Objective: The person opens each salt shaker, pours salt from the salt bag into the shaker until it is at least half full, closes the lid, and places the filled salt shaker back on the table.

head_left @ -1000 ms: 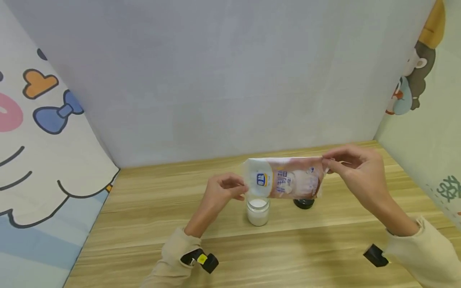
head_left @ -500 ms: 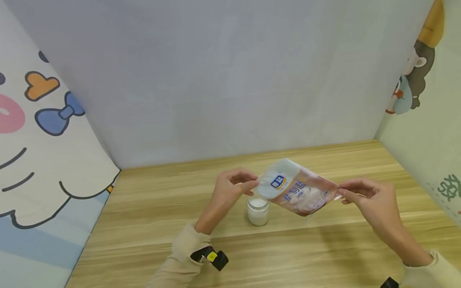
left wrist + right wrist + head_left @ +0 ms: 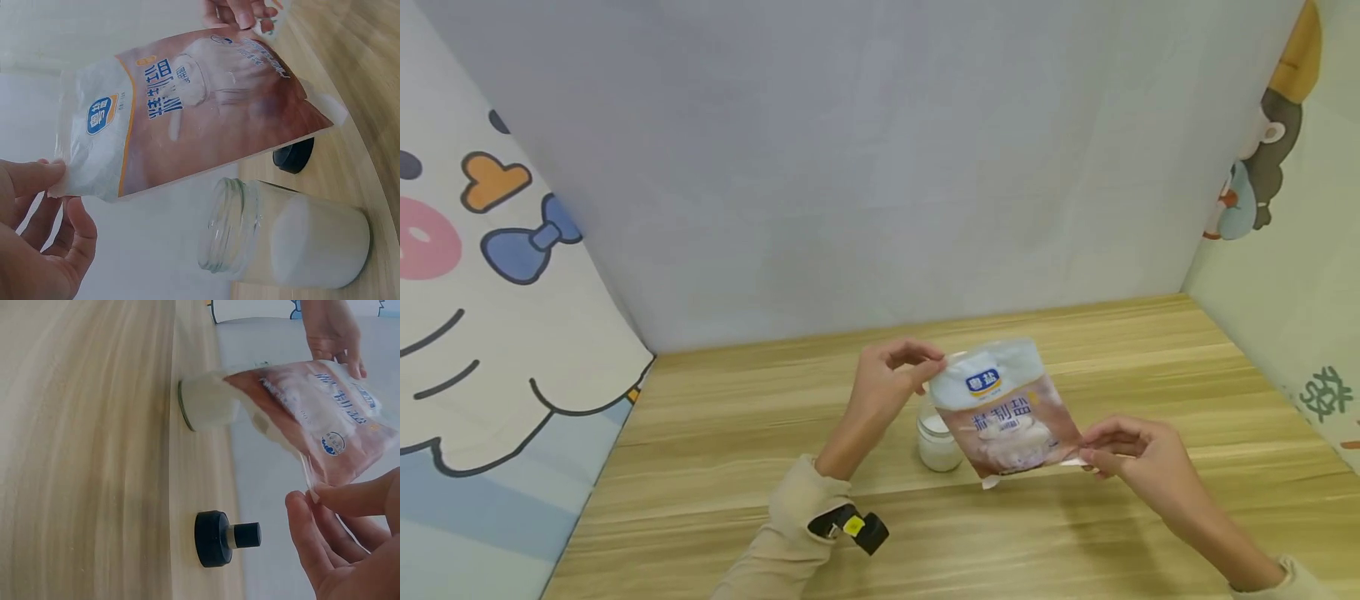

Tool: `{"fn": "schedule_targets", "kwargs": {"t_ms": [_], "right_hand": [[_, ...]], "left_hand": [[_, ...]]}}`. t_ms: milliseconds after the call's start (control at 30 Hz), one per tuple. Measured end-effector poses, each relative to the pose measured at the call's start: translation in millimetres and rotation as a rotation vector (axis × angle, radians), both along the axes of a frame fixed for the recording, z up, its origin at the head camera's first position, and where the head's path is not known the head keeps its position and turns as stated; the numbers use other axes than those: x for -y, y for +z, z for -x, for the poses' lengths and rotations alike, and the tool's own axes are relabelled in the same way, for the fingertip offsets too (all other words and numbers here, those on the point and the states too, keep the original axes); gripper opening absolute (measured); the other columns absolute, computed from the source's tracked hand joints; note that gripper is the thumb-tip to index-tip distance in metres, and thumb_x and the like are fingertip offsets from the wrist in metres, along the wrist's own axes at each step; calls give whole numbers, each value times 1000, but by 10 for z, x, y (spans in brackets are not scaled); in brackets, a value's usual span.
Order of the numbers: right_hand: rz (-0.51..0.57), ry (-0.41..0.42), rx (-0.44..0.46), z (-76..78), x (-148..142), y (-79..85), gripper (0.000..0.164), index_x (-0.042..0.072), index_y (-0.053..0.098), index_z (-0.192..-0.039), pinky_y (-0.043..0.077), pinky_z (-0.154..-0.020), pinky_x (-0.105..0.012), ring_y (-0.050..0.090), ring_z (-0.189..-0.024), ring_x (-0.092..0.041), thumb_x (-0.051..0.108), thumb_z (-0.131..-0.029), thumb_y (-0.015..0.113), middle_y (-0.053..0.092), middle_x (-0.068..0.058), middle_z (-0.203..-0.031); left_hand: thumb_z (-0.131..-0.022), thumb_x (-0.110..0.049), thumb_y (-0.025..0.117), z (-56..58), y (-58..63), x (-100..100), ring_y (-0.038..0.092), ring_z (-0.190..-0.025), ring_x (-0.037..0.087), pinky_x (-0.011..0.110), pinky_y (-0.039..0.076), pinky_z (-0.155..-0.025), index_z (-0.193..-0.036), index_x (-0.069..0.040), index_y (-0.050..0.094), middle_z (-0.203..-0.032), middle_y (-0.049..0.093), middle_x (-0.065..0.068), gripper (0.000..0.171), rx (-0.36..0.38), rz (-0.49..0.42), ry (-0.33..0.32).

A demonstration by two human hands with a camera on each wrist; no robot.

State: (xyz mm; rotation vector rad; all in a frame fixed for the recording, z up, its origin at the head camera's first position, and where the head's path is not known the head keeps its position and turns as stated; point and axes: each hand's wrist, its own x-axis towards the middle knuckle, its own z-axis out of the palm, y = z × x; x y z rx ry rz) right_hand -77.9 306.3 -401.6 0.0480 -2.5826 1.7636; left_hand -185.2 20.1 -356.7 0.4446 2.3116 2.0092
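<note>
Between my hands hangs a pink and pale blue salt bag (image 3: 1007, 417), held upright but slightly tilted above the table. Its upper left corner is pinched between thumb and fingers of my left hand (image 3: 886, 387). My right hand (image 3: 1150, 471) pinches the lower right corner. A glass jar (image 3: 938, 450) stands behind the bag, partly covered by it in the head view. In the left wrist view the jar (image 3: 312, 240) has no lid on and holds white contents in its lower part.
A black lid with a knob (image 3: 212, 539) lies on the wooden table (image 3: 730, 433) beside the jar; the bag hides it in the head view. A grey wall (image 3: 880, 167) rises behind, with printed panels at both sides.
The bag has turned from lying sideways to nearly upright. My right hand moved down and toward me, while my left hand shifted slightly right and up. Both kept their pinch.
</note>
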Motion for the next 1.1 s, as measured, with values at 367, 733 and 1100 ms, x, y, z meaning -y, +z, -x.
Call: {"fn": "schedule_targets", "kwargs": {"t_ms": [367,733,1100], "right_hand": [[135,212,162,-40,160,-149,18,-12,60,-94,59,-59,-37,66,-67,-23,-1,-82,68,67,-17,-82],[230,384,181,-146,549,-308,9,-11,58,-87,58,-50,-36,62,-55,-19,-8,-80,63,63,-14,-71],[237,399,254,-174,1065,-398,9,-6,56,-78,48,-41,-18,54,-48,-11,-8,-78,65,53,-3,-62]], "left_hand": [[-80,-6,72,-24,127,-66,59,-78,14,25,50,-67,-86,-7,71,-84,68,1,6,-131,65,26],[-79,-1,68,-89,58,73,63,-80,16,34,55,-79,-89,-3,69,-86,69,6,10,-126,131,100],[-77,-2,68,-20,-201,422,63,-75,16,28,56,-72,-83,-5,69,-82,68,5,7,-179,89,166]]}}
